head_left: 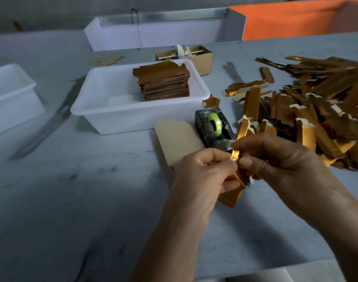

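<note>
Together, left hand (202,171) and right hand (275,159) pinch a gold strip (234,193), fingers curled round it; the tape dispenser (211,129) sits at twelve o'clock, perhaps touching them.

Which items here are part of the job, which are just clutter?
In use: gold strip, gripped by left hand and right hand; tape dispenser; gold strip pile; stacked blanks in white tub.
Idle: second tub, cardboard box, cardboard sheet.

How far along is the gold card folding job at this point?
Done, apparently: a big pile of folded gold pieces lies at the right. In hand: the left hand and right hand both pinch one gold piece beside the tape dispenser. Left: a tall stack of flat blanks waits in the white tub.
</note>
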Action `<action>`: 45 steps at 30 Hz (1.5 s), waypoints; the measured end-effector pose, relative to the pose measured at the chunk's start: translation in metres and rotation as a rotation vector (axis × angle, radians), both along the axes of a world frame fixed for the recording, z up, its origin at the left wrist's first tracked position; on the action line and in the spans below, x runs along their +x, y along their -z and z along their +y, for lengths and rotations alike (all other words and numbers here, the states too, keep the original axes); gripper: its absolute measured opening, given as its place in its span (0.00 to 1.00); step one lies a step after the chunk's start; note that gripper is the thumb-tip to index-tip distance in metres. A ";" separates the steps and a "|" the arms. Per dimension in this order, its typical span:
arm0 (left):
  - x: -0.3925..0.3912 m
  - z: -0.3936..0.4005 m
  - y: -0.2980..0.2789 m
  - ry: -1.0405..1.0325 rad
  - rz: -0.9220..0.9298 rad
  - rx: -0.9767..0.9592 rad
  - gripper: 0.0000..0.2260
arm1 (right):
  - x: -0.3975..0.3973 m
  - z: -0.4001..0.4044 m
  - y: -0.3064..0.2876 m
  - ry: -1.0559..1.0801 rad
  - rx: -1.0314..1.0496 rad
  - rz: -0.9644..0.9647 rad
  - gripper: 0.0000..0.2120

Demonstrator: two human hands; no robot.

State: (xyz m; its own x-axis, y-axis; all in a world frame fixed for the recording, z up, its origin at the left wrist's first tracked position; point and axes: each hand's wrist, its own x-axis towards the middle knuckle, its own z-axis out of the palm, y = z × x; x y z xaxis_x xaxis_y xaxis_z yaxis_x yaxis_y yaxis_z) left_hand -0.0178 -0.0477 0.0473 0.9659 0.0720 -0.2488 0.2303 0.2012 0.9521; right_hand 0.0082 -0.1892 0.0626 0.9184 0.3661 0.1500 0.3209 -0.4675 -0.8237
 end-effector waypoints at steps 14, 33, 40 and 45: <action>-0.004 -0.001 0.003 -0.032 -0.016 -0.052 0.08 | -0.004 0.010 0.001 0.158 -0.189 -0.046 0.18; -0.015 -0.014 0.015 -0.500 -0.438 0.483 0.05 | -0.006 0.002 -0.001 0.353 -0.285 -0.165 0.22; -0.017 -0.012 0.017 -0.322 -0.252 0.266 0.07 | -0.005 0.019 0.014 0.180 0.280 0.292 0.17; -0.014 -0.007 0.017 -0.290 -0.139 0.131 0.08 | -0.005 0.020 0.020 0.161 0.371 0.330 0.10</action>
State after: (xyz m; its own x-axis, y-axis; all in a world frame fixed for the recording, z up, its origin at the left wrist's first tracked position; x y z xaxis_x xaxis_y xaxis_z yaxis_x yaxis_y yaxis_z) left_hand -0.0317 -0.0542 0.0302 0.9246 0.3710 -0.0868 0.0476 0.1137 0.9924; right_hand 0.0036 -0.1693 0.0429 0.9790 0.1936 -0.0641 -0.0355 -0.1473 -0.9885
